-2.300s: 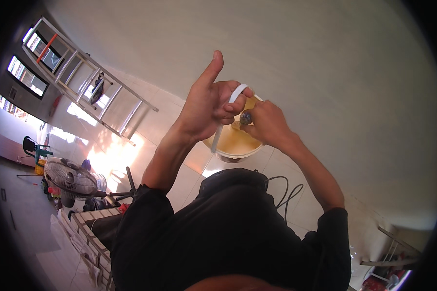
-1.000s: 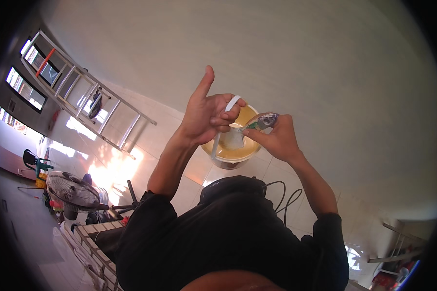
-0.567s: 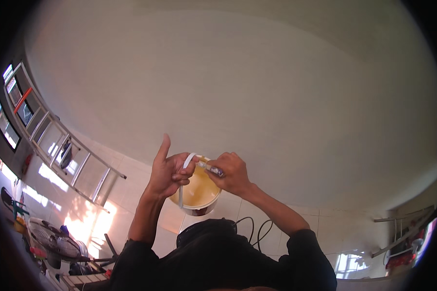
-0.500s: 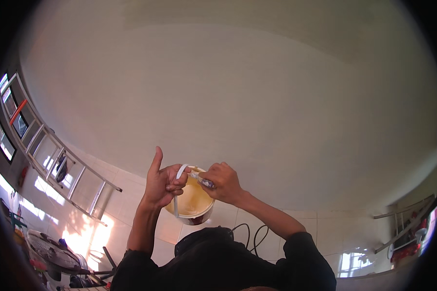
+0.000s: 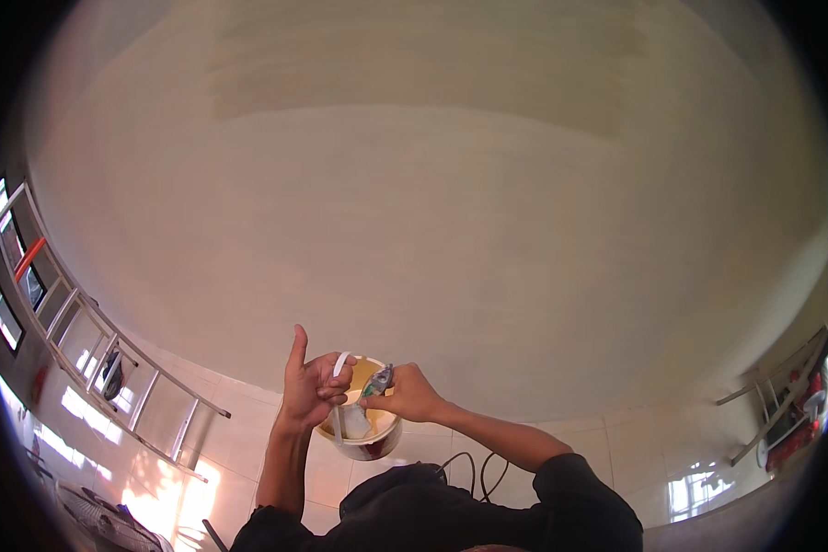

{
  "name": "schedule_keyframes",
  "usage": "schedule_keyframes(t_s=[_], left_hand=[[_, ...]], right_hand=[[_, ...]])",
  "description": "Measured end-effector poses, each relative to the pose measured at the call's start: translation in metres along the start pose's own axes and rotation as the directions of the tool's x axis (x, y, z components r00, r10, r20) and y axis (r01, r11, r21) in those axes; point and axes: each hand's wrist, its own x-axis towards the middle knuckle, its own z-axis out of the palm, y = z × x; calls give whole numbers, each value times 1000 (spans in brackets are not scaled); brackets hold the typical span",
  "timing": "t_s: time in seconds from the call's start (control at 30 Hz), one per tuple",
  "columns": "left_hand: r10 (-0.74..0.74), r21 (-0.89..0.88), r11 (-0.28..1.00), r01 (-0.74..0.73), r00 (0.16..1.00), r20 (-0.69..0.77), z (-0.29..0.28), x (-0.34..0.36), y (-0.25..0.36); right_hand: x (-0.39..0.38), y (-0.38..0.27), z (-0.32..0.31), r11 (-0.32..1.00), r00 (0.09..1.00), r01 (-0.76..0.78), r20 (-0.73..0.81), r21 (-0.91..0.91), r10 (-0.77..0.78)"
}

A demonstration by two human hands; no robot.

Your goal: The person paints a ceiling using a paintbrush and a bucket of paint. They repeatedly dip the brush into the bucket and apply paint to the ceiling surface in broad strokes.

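A white bucket (image 5: 389,436) with cream-yellow paint on its inner wall hangs in front of my body. Its white strap handle (image 5: 342,365) loops over the curled fingers of my left hand (image 5: 316,386), whose thumb points up. My right hand (image 5: 416,394), at the bucket's right rim, grips what looks like a paintbrush (image 5: 378,381) with a grey and green handle. The brush tilts down into the bucket. A pale, flat shape below the handle seems to be its bristles, though the edges are unclear.
A broad wall (image 5: 414,230) fills the view ahead, with a darker patch (image 5: 423,69) high up. An aluminium ladder (image 5: 120,340) stands at left, near a fan (image 5: 101,515). Beneath me is a tiled floor (image 5: 570,446). A dark cable (image 5: 474,474) loops beside my body. Metal legs (image 5: 773,405) show at right.
The view has tilted up, so more wall shows and the bucket sits lower. My right hand has turned, and the brush handle now points upward with the pale part down inside the bucket.
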Motion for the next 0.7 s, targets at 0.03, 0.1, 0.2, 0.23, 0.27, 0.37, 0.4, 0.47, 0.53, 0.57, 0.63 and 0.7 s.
schedule_keyframes(t_s=[0.03,0.1,0.2,0.23,0.27,0.37,0.4,0.47,0.53,0.57,0.63,0.7], left_hand=[[-4,-2,1000,4,1000,3,-1,2,0],[-10,-9,1000,10,1000,10,1,2,-1],[-15,7,1000,15,1000,-11,0,1,0],[-14,3,1000,14,1000,12,0,2,1],[-17,-5,1000,17,1000,14,0,2,0],[-19,-11,1000,19,1000,13,-1,3,3],[-21,-7,1000,21,1000,0,-1,3,1],[-5,2,1000,5,1000,-19,-1,2,1],[-5,0,1000,5,1000,-31,-1,3,0],[9,-4,1000,-9,1000,-27,-1,2,-1],[21,10,1000,-21,999,-28,1,1,-3],[20,42,999,-19,999,-29,3,5,0]], right_hand=[[1,-2,0,1000,1000,-12,-12,-4,12],[7,15,2,974,987,91,-110,-207,-115],[14,28,5,832,893,293,-177,-471,-414],[17,29,3,789,864,326,-174,-520,-472],[19,30,1,743,830,358,-172,-566,-530],[20,33,-1,707,799,406,-151,-579,-582],[17,38,1,701,797,415,-139,-580,-588],[14,33,1,715,793,419,-159,-559,-589],[9,30,1,769,809,395,-207,-502,-550],[7,30,3,806,821,378,-237,-456,-519],[-1,27,2,928,929,243,-209,-283,-307],[-6,17,4,997,989,75,-127,-13,-76]])
